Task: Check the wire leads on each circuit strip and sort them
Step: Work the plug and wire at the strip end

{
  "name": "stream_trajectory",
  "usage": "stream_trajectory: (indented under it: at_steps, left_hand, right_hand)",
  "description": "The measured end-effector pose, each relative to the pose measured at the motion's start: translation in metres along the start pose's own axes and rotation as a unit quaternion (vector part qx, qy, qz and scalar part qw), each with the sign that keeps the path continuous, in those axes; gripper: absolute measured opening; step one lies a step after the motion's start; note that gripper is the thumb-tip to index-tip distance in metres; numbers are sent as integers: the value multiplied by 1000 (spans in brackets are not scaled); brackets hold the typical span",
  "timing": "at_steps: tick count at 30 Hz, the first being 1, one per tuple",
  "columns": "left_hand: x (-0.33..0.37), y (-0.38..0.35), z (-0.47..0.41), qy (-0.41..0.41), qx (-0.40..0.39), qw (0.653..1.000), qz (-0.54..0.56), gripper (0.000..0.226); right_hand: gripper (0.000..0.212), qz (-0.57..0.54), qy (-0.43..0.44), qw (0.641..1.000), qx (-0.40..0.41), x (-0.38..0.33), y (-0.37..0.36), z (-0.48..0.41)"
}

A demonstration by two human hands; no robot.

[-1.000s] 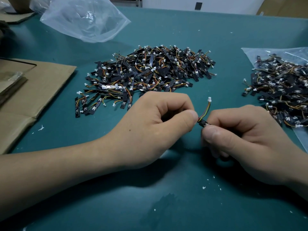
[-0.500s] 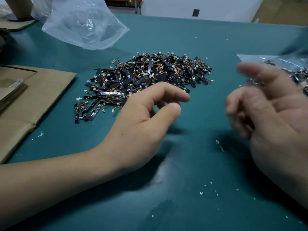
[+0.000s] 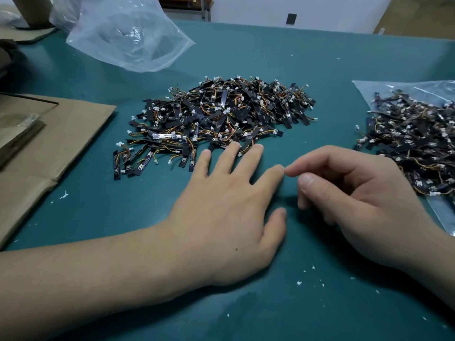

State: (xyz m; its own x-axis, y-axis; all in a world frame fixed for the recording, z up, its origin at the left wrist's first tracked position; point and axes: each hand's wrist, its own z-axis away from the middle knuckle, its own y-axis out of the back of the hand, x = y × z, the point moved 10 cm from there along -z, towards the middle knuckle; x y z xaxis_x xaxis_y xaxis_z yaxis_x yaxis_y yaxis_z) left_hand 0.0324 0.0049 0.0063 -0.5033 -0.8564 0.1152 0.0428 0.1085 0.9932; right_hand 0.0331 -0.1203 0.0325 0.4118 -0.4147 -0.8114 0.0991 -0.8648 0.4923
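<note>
Circuit strips (image 3: 221,114) lay in a central heap, and neither hand held one. The left hand (image 3: 229,207) lay palm down on the worktop (image 3: 246,311), fingers straight and spread, gripping nothing. Its fingertips (image 3: 234,145) were at the near edge of that heap. The ring and middle fingertips appeared to touch the nearest strips, though contact could not be confirmed. The right hand (image 3: 357,198) rested just right of the left hand with its fingers loosely curled around nothing. Its index finger pointed left and almost met the left index fingertip.

The heap lay directly on the far side of the left hand and spread wider left-to-right than near-to-far. The strips lay at mixed angles. Along the near-left edge, several single strips lay clear of the tangle with their long axes roughly near-to-far. A second heap (image 3: 413,139) sat on a flat clear bag (image 3: 398,88) to the right, beside the right hand.

Judgement: the left hand was the nearer to the central heap and was placed to draw the next strip. A strip lying clear at the near edge would probably lift with the least snagging of leads.

Further out, a crumpled clear bag (image 3: 123,33) lay at far left and flattened cardboard (image 3: 49,148) at left.
</note>
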Motion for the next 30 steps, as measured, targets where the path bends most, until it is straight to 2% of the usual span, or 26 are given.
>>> stream_trajectory:
  at_steps: [2, 6, 11, 14, 17, 19, 21, 23, 26, 28, 30]
  left_hand:
    - [7, 4, 0, -41, 7, 999, 3, 58]
    - [29, 14, 4, -159, 36, 985, 61, 38]
    - [29, 17, 3, -189, 87, 969, 131, 23]
    - [28, 21, 3, -213, 123, 949, 197, 37]
    - [24, 28, 4, -211, 159, 935, 238, 40]
    - [20, 34, 5, -204, 181, 925, 267, 41]
    - [14, 42, 6, -198, 201, 912, 296, 39]
    - [6, 49, 8, -189, 220, 901, 324, 35]
    - [-7, 57, 7, -149, 254, 881, 370, 37]
    - [-17, 58, 6, -120, 273, 866, 402, 39]
    - [-25, 56, 3, -85, 272, 869, 404, 42]
  right_hand:
    - [11, -3, 1, 1000, -2, -1, 0, 0]
    - [14, -12, 1, 1000, 20, -2, 4, -1]
    - [14, -14, -5, 997, 69, 2, 14, -1]
    - [14, 48, -25, 996, 70, 7, 15, -1]
    - [36, 149, -35, 988, 36, 7, 8, -3]
    - [46, 177, -34, 984, -6, 7, -1, -6]
    - [42, 206, -32, 977, -46, 8, -10, -8]
    - [34, 233, -29, 971, -53, 10, -12, -7]
    - [14, 232, -20, 972, -36, 8, -9, -7]
    - [10, 225, -17, 974, -17, 7, -6, -7]
    - [10, 209, -28, 977, 20, 9, 2, -6]
